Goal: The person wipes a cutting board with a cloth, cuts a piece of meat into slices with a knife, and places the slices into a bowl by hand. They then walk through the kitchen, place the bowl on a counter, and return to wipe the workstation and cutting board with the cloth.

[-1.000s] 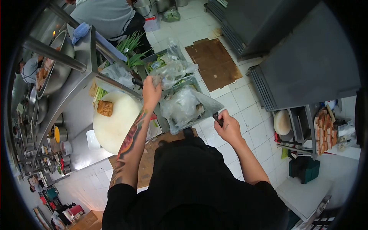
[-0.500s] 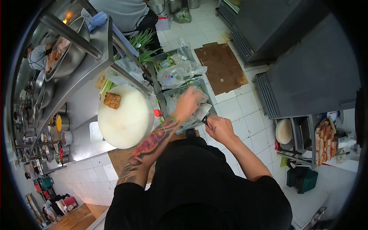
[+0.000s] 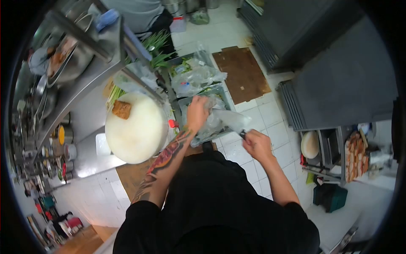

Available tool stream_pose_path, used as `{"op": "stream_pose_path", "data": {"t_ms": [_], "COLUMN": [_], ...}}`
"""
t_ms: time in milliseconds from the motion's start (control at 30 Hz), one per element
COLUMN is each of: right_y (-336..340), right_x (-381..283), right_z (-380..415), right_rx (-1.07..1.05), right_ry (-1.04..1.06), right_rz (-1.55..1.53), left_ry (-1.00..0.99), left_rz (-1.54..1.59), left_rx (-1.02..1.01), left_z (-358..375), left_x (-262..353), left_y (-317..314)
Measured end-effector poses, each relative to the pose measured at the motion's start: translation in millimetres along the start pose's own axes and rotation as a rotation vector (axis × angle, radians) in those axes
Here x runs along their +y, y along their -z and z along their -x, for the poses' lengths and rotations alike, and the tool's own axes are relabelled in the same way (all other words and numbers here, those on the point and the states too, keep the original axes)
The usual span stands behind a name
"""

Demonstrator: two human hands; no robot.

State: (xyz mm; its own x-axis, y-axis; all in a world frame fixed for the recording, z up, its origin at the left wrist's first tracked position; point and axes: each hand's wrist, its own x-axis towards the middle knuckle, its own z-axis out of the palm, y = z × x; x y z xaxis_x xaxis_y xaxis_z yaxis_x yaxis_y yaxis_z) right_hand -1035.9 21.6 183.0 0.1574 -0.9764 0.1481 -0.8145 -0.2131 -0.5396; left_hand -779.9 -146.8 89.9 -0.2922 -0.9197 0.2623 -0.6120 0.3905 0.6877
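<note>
My left hand [image 3: 197, 111] pinches a plastic bag [image 3: 211, 122] in the grey crate [image 3: 220, 91]; at four o'clock, my right hand [image 3: 258, 144] has fingers wrapped around a cleaver [image 3: 230, 119].

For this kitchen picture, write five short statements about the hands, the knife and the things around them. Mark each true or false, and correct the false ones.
1. The right hand holds a cleaver by its handle. True.
2. The left hand rests on the round white cutting board. False: it reaches into the grey crate and touches the plastic bags there.
3. A brown block of food lies on the cutting board near its far edge. True.
4. The cleaver's blade lies flat on the cutting board. False: it is held over the crate of bags.
5. A flattened piece of cardboard lies on the tiled floor. True.
</note>
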Motion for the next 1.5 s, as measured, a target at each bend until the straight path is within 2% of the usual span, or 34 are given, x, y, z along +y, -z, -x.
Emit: {"op": "stream_pose_path", "data": {"t_ms": [33, 67, 100, 133, 167, 200, 233, 300, 333, 367, 433, 500, 533, 567, 600, 633, 700, 767, 800, 900, 933, 1000, 1033, 1067, 1100, 1133, 1200, 1267, 1300, 1333, 1367, 1400, 1433, 1500], "right_y": [9.9, 20.9, 28.4, 32.4, 29.3, 28.0, 23.9, 5.4, -11.2, -19.8, -10.4, -17.5, -17.8, -20.0, -25.9, -31.8, -45.3, -66.7, -83.7, -130.6, -141.9, -160.7, -168.7, -176.1, -182.3, -189.9, -195.2, -198.2, -198.8, -198.4, -197.6, -195.9, -193.8, -188.3], "right_x": [10.0, 23.3, 39.1, 53.0, 65.6, 66.3, 70.0, 80.3, 79.6, 79.1, 7.5, -24.3, -43.7, -60.5, -73.2, -89.3, -129.2, -166.5, -183.5, -229.2, -247.8, -272.2, -282.2, -290.7, -294.8, -292.9, -297.3, -298.7, -298.3, -297.1, -295.4, -292.2, -287.9, -281.9], "right_z": [9.8, 15.3, 19.9, 28.2, 31.3, 31.5, 28.0, 31.9, 28.3, 29.5, 3.6, -4.8, -9.3, -13.1, -16.7, -21.3, -30.9, -39.6, -43.0, -50.7, -54.7, -61.2, -61.6, -62.1, -61.3, -59.6, -57.4, -54.6, -55.0, -55.6, -56.4, -58.5, -61.7, -68.1], "right_rx": [-0.008, -0.017, -0.026, -0.044, 0.038, 0.116, 0.108, 0.211, 0.31, 0.299, 0.183, 0.124, 0.0, -0.124, -0.216, -0.208, -0.39, -0.427, -0.435, -0.445, -0.385, -0.295, -0.285, -0.241, -0.197, -0.209, -0.223, -0.243, -0.248, -0.253, -0.259, -0.268, -0.3, -0.328], "right_ry": [-0.067, -0.127, -0.28, -0.445, -0.468, -0.424, -0.392, -0.634, -0.564, -0.558, -0.75, -0.676, -0.617, -0.558, -0.527, -0.528, -0.454, -0.475, -0.526, -0.597, -0.643, -0.672, -0.678, -0.667, -0.656, -0.652, -0.684, -0.702, -0.697, -0.698, -0.701, -0.697, -0.682, -0.669], "right_rz": [0.001, 0.0, -0.047, -0.093, -0.097, -0.008, -0.017, -0.243, -0.445, -0.452, -0.813, -0.885, -0.944, -0.999, -0.984, -0.979, -1.032, -1.024, -1.119, -1.274, -1.364, -1.454, -1.443, -1.365, -1.289, -1.268, -1.217, -1.173, -1.172, -1.176, -1.18, -1.18, -1.162, -1.147], "left_ry": [0.103, 0.087, 0.113, 0.162, 0.208, 0.229, 0.197, 0.177, 0.131, 0.08, 0.164, 0.434, 0.508, 0.597, 0.62, 0.577, 0.616, 0.605, 0.671, 0.747, 0.751, 0.757, 0.872, 0.929, 0.957, 0.95, 1.257, 1.004, 0.669, 0.232, 0.254, 0.034, -0.134, -0.146], "left_rz": [0.011, 0.061, 0.035, -0.007, -0.041, -0.053, 0.071, 0.185, 0.28, 0.377, 0.617, 0.808, 0.786, 0.968, 1.021, 0.978, 0.868, 0.663, 0.61, 0.267, 0.281, 0.04, 0.122, -0.166, -0.453, -0.445, -0.871, -0.781, -0.861, -0.581, -0.336, -0.195, -0.172, -0.392], "left_rx": [0.052, 0.178, 0.202, 0.022, -0.152, -0.123, -0.058, 0.012, 0.011, 0.008, 0.032, 0.093, 0.146, 0.242, 0.392, 0.452, 0.67, 0.861, 0.975, 1.059, 1.051, 0.862, 0.685, 0.431, 0.166, 0.161, 0.025, 0.242, 0.375, 0.38, 0.282, 0.213, 0.098, -0.1], "left_z": [-2.2, -5.7, -3.6, 3.1, 7.3, 13.1, 23.3, 49.8, 62.5, 77.4, 117.1, 160.7, 186.5, 209.8, 238.9, 263.3, 316.0, 356.1, 367.4, 413.3, 423.0, 443.3, 445.1, 450.0, 440.8, 419.5, 362.9, 325.9, 312.5, 260.3, 211.8, 175.2, 142.0, 96.2], "left_x": [-12.0, -1.3, -1.9, -3.3, -6.1, -8.0, -7.8, -7.4, -1.9, -1.4, -19.1, -27.2, -44.6, -51.2, -67.2, -89.6, -148.0, -210.3, -231.8, -349.1, -383.7, -447.1, -463.7, -477.1, -467.4, -446.0, -403.1, -413.1, -464.1, -408.5, -347.8, -309.4, -285.5, -190.1], "left_y": [6.5, 17.9, 21.2, 23.3, 27.4, 30.9, 34.0, 51.3, 71.1, 88.8, 129.9, 196.5, 230.9, 269.0, 303.2, 340.1, 409.3, 464.8, 486.2, 527.7, 533.4, 534.0, 534.6, 533.0, 535.2, 541.6, 548.0, 532.2, 494.2, 482.2, 457.7, 432.6, 411.0, 399.6]}}
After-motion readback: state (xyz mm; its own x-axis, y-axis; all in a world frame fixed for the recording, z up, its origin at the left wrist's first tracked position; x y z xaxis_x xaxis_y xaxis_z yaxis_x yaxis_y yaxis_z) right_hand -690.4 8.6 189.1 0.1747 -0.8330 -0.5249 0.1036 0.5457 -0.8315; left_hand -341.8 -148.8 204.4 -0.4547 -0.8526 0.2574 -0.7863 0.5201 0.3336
